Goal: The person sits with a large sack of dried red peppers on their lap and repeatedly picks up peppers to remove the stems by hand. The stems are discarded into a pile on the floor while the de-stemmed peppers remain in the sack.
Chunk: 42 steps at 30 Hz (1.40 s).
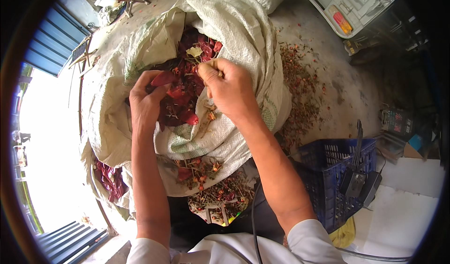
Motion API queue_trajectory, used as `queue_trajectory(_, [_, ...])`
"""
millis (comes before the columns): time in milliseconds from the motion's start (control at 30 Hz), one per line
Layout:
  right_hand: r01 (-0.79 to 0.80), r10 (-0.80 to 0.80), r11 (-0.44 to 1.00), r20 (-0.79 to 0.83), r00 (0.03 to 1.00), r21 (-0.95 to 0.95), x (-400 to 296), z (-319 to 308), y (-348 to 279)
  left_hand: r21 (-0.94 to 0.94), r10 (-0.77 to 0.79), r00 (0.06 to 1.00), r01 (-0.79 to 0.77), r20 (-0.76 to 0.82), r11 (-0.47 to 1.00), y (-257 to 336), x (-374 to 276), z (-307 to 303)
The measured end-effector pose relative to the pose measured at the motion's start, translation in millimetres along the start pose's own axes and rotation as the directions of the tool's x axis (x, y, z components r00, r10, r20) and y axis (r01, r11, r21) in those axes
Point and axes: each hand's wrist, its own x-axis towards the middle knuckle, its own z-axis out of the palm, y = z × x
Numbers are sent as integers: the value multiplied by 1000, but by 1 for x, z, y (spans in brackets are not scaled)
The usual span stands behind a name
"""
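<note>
My left hand (145, 97) pinches a dark red dried chili pepper (164, 78) between thumb and fingers. Across from it, my right hand (232, 88) is curled closed; a small tan stem bit (220, 73) shows by the thumb, and whatever else it holds is hidden. Both hands are over the mouth of a white woven sack (242, 28) with its edge rolled down. Inside lie many red dried peppers (179, 104) and a pale dry leaf (194, 51). Loose stems and caps (211, 115) rest on the sack's near fold.
Stems and pepper scraps (299, 77) litter the concrete floor at right. A blue plastic crate (316, 179) with a black adapter (353, 183) stands by my right arm. Another sack holds red peppers (109, 179) at lower left. A black cable (255, 222) crosses my lap.
</note>
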Motion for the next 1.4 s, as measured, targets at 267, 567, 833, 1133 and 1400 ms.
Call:
queue_trajectory(267, [-34, 52, 994, 179, 982, -101, -16, 12, -5, 372, 620, 784, -581, 17, 724, 12, -20, 24])
queue_trajectory(567, [107, -95, 987, 100, 990, -122, -21, 8, -9, -269, -74, 995, 90, 72, 959, 13, -17, 6])
queue_trajectory(833, [464, -433, 597, 224, 873, -654, -29, 15, 1, -341, -115, 970, 185, 215, 922, 8, -11, -12])
queue_trajectory(1133, [429, -399, 799, 162, 903, -421, -22, 17, -5, -38, 148, 984, -152, -94, 988, 16, -15, -3])
queue_trajectory(1400, [455, -461, 822, 69, 885, -342, -13, 16, -4, 220, 387, 917, -399, 97, 890, 24, -23, 7])
